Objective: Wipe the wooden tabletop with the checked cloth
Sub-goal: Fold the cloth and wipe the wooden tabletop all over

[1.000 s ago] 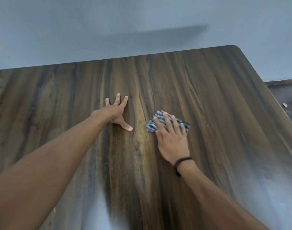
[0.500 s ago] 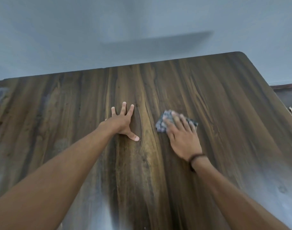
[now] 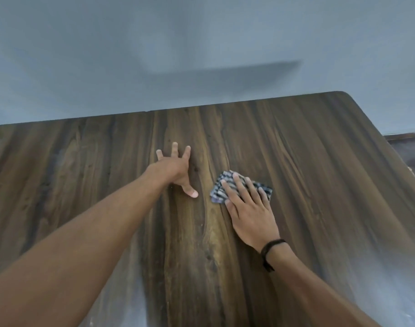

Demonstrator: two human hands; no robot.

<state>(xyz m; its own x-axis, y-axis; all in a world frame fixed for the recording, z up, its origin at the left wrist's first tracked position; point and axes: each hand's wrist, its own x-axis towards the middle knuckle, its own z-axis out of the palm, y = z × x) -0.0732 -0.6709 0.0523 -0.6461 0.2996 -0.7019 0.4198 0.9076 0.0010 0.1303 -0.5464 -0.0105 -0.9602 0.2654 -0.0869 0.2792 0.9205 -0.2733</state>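
Note:
The dark wooden tabletop [image 3: 308, 166] fills the lower part of the head view. A folded checked cloth [image 3: 219, 188], black, white and blue, lies flat near the table's middle. My right hand [image 3: 247, 208] presses on the cloth with straight, spread fingers and covers most of it. A black band circles that wrist. My left hand [image 3: 177, 169] rests flat on the bare wood a short way left of the cloth, fingers spread, thumb pointing toward the cloth.
A plain grey wall [image 3: 201, 55] stands right behind the table's far edge. The table's far right corner [image 3: 343, 94] is rounded, and beyond the right edge a dark floor strip [image 3: 409, 149] shows. Pale glare lies on the near wood.
The view has tilted up, so table and hands sit lower in the frame. My right hand and the cloth stay in nearly the same spot beside my left hand.

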